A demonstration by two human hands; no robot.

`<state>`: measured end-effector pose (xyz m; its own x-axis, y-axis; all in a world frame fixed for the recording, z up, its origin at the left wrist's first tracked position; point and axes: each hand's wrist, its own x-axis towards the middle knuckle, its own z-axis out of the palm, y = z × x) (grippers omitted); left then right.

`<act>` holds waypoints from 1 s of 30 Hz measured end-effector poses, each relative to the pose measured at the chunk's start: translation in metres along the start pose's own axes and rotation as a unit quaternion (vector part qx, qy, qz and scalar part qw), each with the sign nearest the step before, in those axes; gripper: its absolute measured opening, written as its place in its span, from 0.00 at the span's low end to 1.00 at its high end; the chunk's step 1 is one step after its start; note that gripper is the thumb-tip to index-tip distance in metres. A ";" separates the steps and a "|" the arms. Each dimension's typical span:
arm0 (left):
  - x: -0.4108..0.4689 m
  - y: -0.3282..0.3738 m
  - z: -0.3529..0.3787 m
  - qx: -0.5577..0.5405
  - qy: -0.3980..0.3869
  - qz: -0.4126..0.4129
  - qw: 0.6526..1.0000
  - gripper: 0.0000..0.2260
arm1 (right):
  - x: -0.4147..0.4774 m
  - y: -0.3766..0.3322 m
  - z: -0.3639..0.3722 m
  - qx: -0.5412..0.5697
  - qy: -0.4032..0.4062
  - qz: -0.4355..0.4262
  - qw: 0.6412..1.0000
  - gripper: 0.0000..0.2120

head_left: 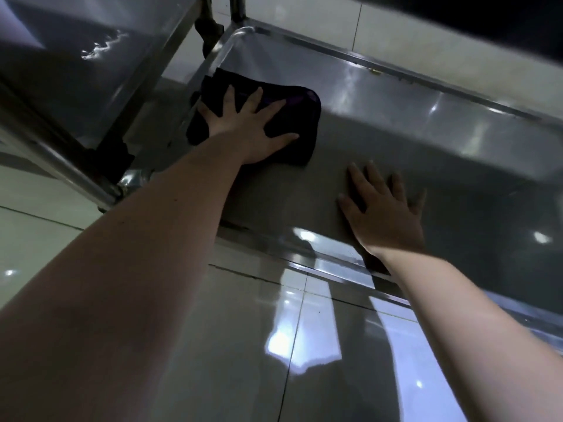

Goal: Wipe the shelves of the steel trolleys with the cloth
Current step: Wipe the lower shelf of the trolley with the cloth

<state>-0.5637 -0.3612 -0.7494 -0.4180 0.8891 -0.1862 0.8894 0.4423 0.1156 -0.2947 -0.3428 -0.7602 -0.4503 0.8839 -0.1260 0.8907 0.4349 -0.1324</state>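
Note:
A dark purple cloth (300, 129) lies flat on the bottom steel shelf (396, 123) of a trolley, near its left end. My left hand (249, 126) presses down on the cloth with fingers spread straight. My right hand (384, 208) rests flat on the bare shelf to the right of the cloth, fingers spread, holding nothing. The shelf has a raised rim all round.
A second steel trolley (91, 95) stands close on the left, its leg and castor (128, 181) almost touching the first. An upper shelf edge (487, 22) overhangs at top right. Glossy white floor tiles (243, 345) lie below and in front.

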 end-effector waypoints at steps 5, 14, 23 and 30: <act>0.006 0.003 0.006 0.000 0.018 -0.010 1.000 0.36 | -0.027 0.049 -0.001 -0.026 -0.007 0.046 0.999 0.33; 0.007 0.137 0.018 0.001 -0.007 0.072 0.997 0.35 | -0.021 0.050 0.006 -0.031 0.017 0.046 0.998 0.35; -0.005 -0.006 0.007 0.012 0.010 0.008 1.000 0.39 | -0.022 0.052 0.007 -0.007 0.028 0.044 0.999 0.34; -0.090 0.029 0.035 0.042 -0.012 0.007 0.999 0.40 | -0.022 0.049 0.009 -0.020 0.027 0.044 0.998 0.34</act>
<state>-0.4935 -0.4323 -0.7630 -0.4020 0.8917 -0.2082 0.9079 0.4176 0.0354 -0.2414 -0.3424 -0.7731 -0.3673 0.9265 -0.0816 0.9289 0.3609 -0.0834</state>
